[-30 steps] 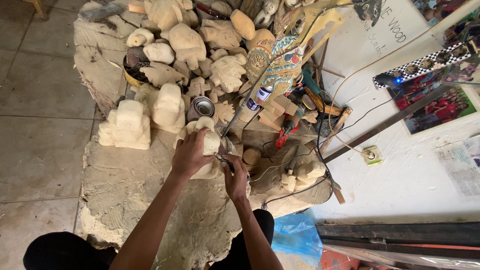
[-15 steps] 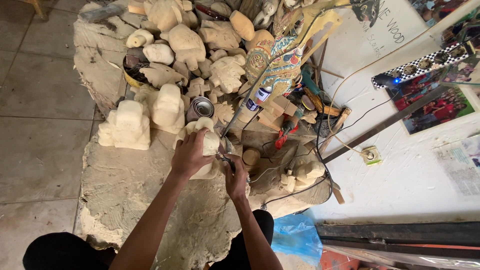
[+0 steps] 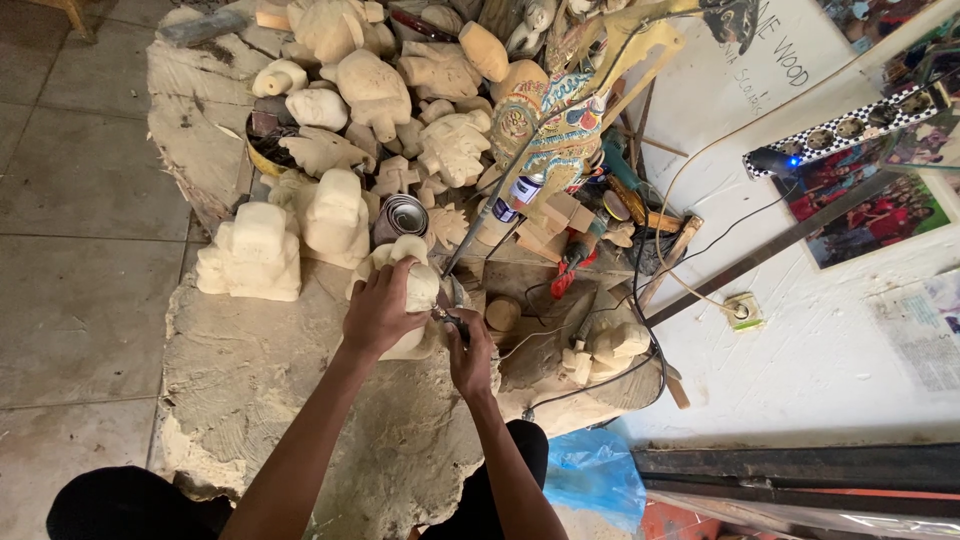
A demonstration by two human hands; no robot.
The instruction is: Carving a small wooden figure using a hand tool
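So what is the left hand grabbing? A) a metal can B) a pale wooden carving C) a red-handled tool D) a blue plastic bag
B: the left hand wraps over a pale wooden carving on the stump-like work surface, while the right hand works a small tool against it.

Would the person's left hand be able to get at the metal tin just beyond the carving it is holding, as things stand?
Probably yes: the left hand grips the pale carving, and the metal tin stands just past it, uncovered on top, though carvings crowd around it.
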